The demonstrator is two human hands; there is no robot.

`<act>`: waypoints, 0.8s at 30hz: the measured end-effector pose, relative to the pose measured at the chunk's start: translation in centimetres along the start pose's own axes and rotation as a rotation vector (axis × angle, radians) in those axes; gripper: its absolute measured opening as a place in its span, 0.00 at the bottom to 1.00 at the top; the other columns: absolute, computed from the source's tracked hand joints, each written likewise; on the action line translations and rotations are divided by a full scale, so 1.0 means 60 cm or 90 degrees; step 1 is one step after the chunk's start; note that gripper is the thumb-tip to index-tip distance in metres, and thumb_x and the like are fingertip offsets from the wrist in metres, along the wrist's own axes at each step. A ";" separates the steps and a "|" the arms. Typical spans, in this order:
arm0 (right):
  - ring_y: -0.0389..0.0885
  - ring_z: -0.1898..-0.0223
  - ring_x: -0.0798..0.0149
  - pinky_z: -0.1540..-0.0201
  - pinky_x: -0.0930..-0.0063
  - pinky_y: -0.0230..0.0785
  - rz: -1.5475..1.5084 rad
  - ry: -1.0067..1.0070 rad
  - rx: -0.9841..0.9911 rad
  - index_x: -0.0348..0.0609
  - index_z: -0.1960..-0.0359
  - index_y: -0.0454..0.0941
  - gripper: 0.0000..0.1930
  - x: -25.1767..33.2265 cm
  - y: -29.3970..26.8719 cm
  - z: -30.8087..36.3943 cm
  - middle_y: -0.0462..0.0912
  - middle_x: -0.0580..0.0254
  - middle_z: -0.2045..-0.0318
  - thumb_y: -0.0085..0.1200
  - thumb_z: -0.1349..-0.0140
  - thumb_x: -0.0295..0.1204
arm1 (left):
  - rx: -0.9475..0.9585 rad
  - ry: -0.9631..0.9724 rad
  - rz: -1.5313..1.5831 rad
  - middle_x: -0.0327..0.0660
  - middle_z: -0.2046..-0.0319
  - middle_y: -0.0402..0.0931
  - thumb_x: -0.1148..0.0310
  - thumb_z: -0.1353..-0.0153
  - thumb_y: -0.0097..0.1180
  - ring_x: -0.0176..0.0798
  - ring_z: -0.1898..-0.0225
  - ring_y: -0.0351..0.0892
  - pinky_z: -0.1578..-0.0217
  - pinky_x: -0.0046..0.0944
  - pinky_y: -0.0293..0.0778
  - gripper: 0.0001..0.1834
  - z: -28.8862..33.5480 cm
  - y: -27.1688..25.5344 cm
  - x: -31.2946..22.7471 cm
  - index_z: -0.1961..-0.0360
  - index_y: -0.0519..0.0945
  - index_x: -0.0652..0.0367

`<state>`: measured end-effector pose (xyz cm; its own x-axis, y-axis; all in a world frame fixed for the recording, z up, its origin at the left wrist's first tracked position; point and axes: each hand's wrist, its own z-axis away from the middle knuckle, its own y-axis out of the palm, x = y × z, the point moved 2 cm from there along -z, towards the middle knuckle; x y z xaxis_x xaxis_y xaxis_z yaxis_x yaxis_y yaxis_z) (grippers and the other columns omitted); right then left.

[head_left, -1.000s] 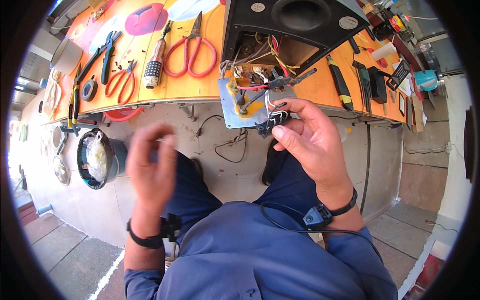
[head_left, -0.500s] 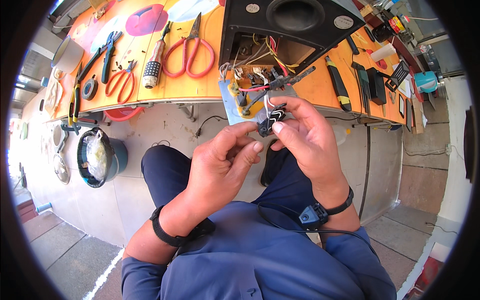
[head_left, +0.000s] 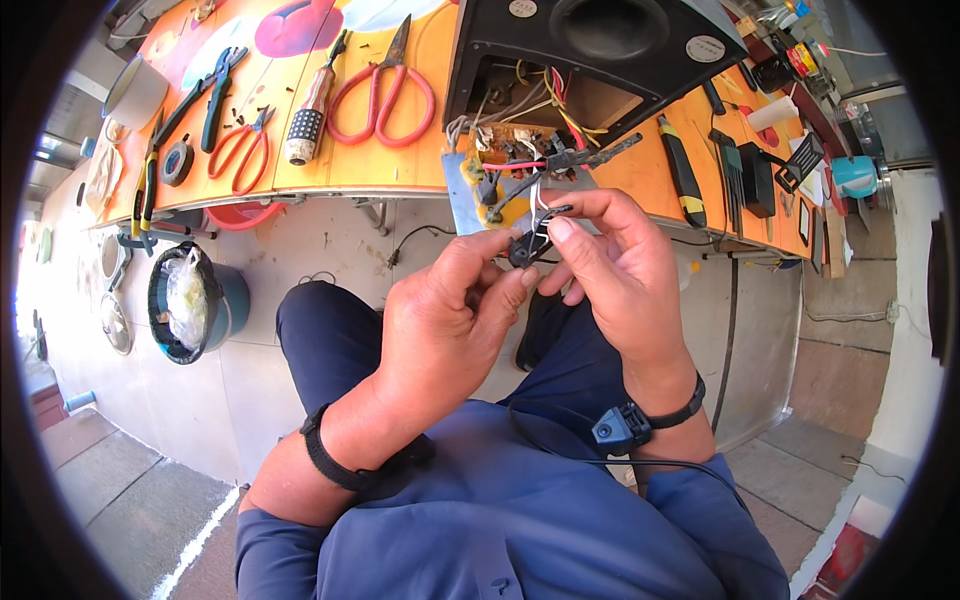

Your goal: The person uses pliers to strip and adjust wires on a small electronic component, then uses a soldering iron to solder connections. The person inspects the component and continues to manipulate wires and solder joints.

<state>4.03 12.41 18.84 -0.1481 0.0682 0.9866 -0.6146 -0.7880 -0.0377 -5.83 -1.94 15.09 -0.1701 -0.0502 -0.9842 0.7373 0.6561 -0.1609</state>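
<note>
A small black plastic part (head_left: 521,250) is held up in front of the bench edge, with thin white wires (head_left: 537,200) running from it towards a circuit board (head_left: 520,142). Its lower end is pinched between the thumb and forefinger of my left hand (head_left: 430,310). My right hand (head_left: 632,290) is closed at its upper right side, by the white wires; fingertips hide part of it. The board lies on a metal plate (head_left: 460,212) at the bench edge, with red and black wires. Behind it stands a black speaker box (head_left: 640,90), its opening showing coloured wires.
On the orange bench left of the box lie red-handled scissors (head_left: 383,100), a screwdriver (head_left: 308,125), small red pliers (head_left: 240,155), green-handled pliers (head_left: 215,110) and black tape (head_left: 177,162). A yellow-black utility knife (head_left: 682,175) lies right. A lined bucket (head_left: 225,300) stands on the floor.
My left thumb has moved up onto the black part. My right thumb has shifted up towards its upper end, so more of the part shows. The view has shifted slightly.
</note>
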 end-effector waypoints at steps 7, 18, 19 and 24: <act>0.80 0.76 0.78 0.76 0.86 0.68 0.051 -0.055 -0.033 0.38 0.51 0.80 0.09 -0.002 0.000 -0.010 0.87 0.59 0.49 0.57 0.25 0.30 | -0.042 0.038 -0.059 0.41 0.77 0.79 0.72 0.37 0.71 0.42 0.78 0.80 0.75 0.39 0.75 0.17 -0.002 0.003 0.008 0.49 0.81 0.56; 0.77 0.79 0.79 0.78 0.88 0.64 0.055 -0.063 -0.043 0.38 0.52 0.80 0.09 -0.004 0.003 -0.012 0.87 0.58 0.49 0.56 0.25 0.32 | -0.050 0.042 -0.057 0.43 0.75 0.82 0.72 0.37 0.71 0.44 0.76 0.83 0.74 0.40 0.77 0.16 -0.002 0.003 0.009 0.49 0.81 0.57; 0.77 0.79 0.80 0.78 0.88 0.64 0.056 -0.062 -0.039 0.38 0.52 0.80 0.10 -0.004 0.002 -0.012 0.87 0.58 0.49 0.56 0.25 0.32 | -0.050 0.040 -0.051 0.43 0.74 0.82 0.72 0.37 0.71 0.44 0.75 0.84 0.74 0.40 0.77 0.16 -0.002 0.003 0.009 0.50 0.81 0.57; 0.78 0.79 0.80 0.78 0.88 0.64 0.059 -0.062 -0.038 0.38 0.51 0.80 0.10 -0.004 0.001 -0.013 0.87 0.59 0.49 0.56 0.25 0.32 | -0.048 0.041 -0.055 0.43 0.74 0.82 0.72 0.37 0.71 0.44 0.76 0.84 0.74 0.40 0.78 0.16 -0.003 0.003 0.008 0.50 0.81 0.57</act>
<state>3.40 12.82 18.46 -0.1324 -0.0656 0.9890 -0.6469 -0.7503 -0.1364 -5.89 -1.75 14.61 -0.2744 -0.0630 -0.9596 0.6669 0.7064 -0.2371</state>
